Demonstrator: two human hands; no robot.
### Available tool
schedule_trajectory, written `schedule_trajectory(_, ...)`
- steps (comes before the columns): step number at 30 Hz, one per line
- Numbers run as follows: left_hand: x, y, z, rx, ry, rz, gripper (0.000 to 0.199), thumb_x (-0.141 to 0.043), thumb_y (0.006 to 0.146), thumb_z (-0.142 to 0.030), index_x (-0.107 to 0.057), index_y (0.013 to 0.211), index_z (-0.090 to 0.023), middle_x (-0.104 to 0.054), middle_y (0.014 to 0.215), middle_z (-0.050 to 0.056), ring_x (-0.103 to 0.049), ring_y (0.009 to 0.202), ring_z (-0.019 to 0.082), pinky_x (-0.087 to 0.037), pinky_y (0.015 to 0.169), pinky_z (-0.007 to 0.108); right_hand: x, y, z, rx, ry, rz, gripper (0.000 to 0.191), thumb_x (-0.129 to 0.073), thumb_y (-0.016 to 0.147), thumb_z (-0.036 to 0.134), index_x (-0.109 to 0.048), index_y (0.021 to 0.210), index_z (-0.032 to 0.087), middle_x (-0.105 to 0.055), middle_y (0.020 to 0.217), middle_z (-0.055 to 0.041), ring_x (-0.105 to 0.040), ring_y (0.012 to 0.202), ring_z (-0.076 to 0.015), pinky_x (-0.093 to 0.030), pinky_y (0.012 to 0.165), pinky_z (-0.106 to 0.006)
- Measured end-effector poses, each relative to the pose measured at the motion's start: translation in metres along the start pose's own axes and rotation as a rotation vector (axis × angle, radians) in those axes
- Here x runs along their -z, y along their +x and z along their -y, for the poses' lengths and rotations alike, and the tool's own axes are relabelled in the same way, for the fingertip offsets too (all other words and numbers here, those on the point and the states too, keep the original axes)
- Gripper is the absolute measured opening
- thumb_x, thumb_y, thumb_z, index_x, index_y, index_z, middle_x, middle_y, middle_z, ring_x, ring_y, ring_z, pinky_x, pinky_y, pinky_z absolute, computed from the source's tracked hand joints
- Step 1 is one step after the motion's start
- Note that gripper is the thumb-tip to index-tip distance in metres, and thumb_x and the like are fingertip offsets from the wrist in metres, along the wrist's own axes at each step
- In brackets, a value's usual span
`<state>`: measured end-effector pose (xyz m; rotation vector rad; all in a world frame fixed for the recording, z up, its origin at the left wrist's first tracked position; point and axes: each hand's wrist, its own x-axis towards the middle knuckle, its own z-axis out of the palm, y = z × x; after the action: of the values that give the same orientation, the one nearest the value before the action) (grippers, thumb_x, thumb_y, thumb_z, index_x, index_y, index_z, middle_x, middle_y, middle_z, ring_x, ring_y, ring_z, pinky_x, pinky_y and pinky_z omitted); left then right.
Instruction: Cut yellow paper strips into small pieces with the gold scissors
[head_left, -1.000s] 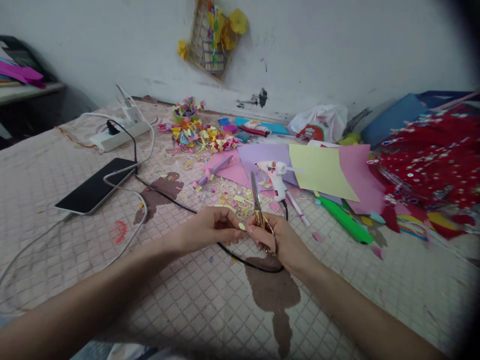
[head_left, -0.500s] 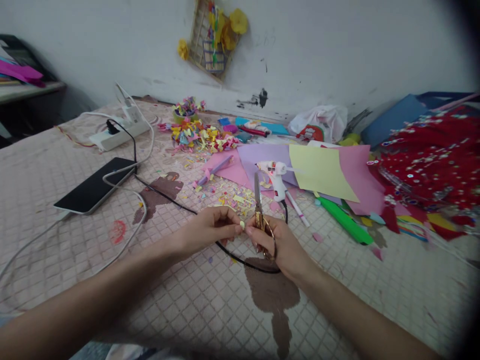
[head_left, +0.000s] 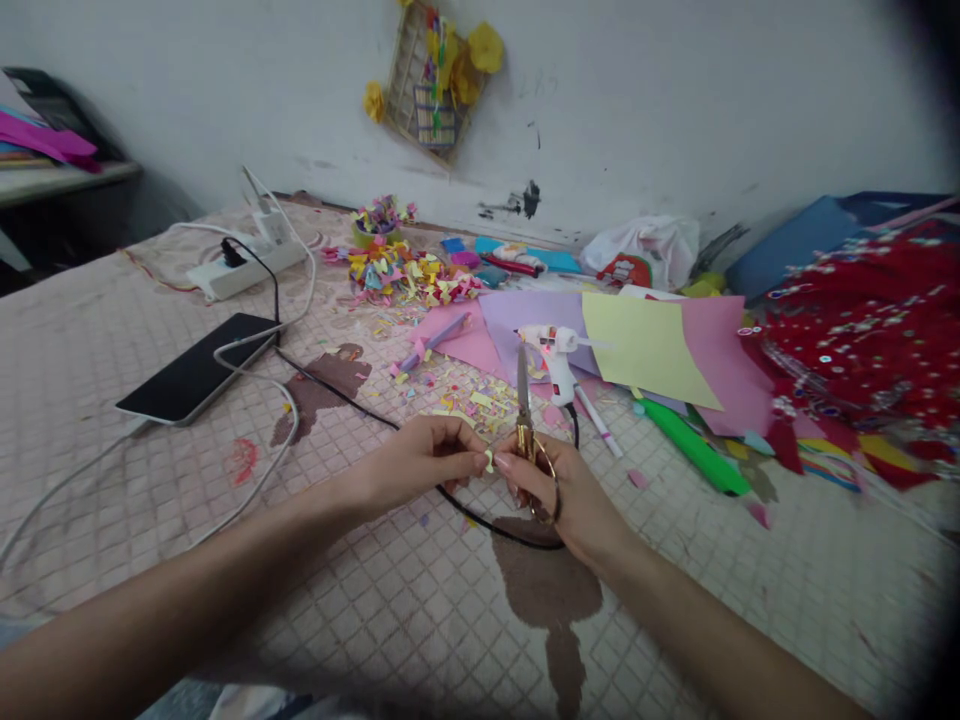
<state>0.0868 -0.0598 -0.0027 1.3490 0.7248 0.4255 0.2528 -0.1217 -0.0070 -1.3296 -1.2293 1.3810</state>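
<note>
Between thumb and fingers, my left hand [head_left: 431, 465] pinches a tiny pale yellow paper piece [head_left: 490, 461]. The fingertips of my right hand [head_left: 559, 490] come right up to that piece; whether they touch it I cannot tell. A pair of gold-handled scissors [head_left: 525, 400] is held in my right hand, with the blades together and pointing away from me. Behind the scissors lies a white hot glue gun [head_left: 555, 355]. Small yellow and pink paper scraps [head_left: 480, 400] are scattered on the cloth just beyond my fingers.
A black cord [head_left: 495, 530] runs under my hands. On the left are a phone [head_left: 199, 368] and a power strip [head_left: 240, 265]. Coloured paper sheets [head_left: 649, 345], a green roll [head_left: 697, 450] and red beaded material [head_left: 862, 330] lie to the right. Farther back sits a paper-scrap pile [head_left: 412, 270].
The view has shifted slightly. My right fingertips have drawn slightly back from the yellow paper piece, which shows at a different angle. Both hands keep nearly the same place.
</note>
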Motion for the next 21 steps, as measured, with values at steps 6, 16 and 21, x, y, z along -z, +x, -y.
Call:
schedule_trajectory(6,-0.0005,-0.001,0.0004,-0.034,0.064,0.019,0.019,-0.061,0.073,-0.028,-0.055,0.077,-0.01,-0.05,0.059,-0.004,-0.043,0.052,0.005,-0.034,0.049,0.018,0.0008,0.0007,0.0027,0.007,-0.016,0.017,0.017,-0.057,0.076,0.031,-0.053,0.069,0.016,-0.042,0.052,0.0061,-0.037,0.046,-0.0071,-0.029,0.044,-0.02)
schedule_trajectory(16,0.0005,-0.0008,0.0005,-0.043,0.087,0.026,0.016,-0.059,0.074,-0.025,-0.055,0.077,-0.01,-0.05,0.061,-0.003,-0.044,0.053,0.005,-0.035,0.05,0.019,0.0,0.0005,0.0009,-0.008,-0.042,0.009,0.017,-0.06,0.074,0.031,-0.052,0.07,0.016,-0.043,0.052,0.0067,-0.036,0.045,-0.0066,-0.028,0.043,-0.019)
schedule_trajectory(21,0.0001,-0.0011,0.0017,-0.096,0.121,0.028,0.013,-0.059,0.074,-0.023,-0.055,0.075,-0.01,-0.05,0.06,-0.003,-0.043,0.054,0.005,-0.034,0.05,0.018,0.0001,0.0001,0.0021,0.004,-0.084,0.021,0.017,-0.059,0.075,0.032,-0.053,0.069,0.017,-0.04,0.052,0.0069,-0.034,0.045,-0.0068,-0.025,0.042,-0.02)
